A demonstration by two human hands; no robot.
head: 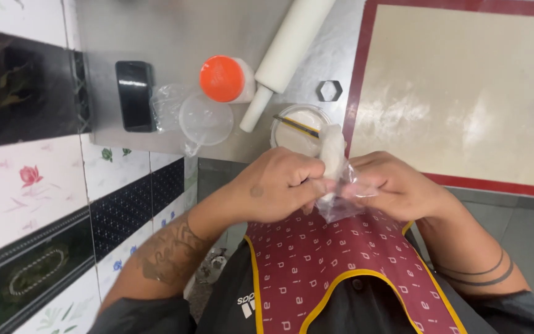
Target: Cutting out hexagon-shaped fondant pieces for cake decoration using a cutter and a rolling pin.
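Dough piece (332, 150), pale and elongated, half wrapped in a clear plastic bag (340, 201), held at centre frame above a maroon apron (335, 266) with yellow edging.

Left hand (276, 185), centre-left: fingers curled tight, pinching the lower end of the dough and the bunched plastic. Right hand (397, 185), centre-right: fingers bent inward, gripping the loose plastic at the other side, fingertips partly hidden behind the film. Neither hand spread open; both closed on the same wrapped lump, almost touching each other.

Possible trouble, as a judgement only: thin film could tear or stick to the soft dough if pulled unevenly. Dough sits in mid-air off the front edge of the counter, so a slipped pinch could drop it onto the apron or the floor rather than the work surface. Small round bowl (300, 127) with a stick (296, 125) resting across it sits just above the hands, close to the counter edge, within reach of a stray knuckle.

Elsewhere on the steel counter (156, 37): white rolling pin (288, 52) at top centre, orange-capped shaker (225, 79) beside it, clear round lid (205, 119), black phone (135, 96) at upper left, hexagonal cutter (329, 90), and a red-bordered pastry mat (465, 93) at upper right, dusted with flour.
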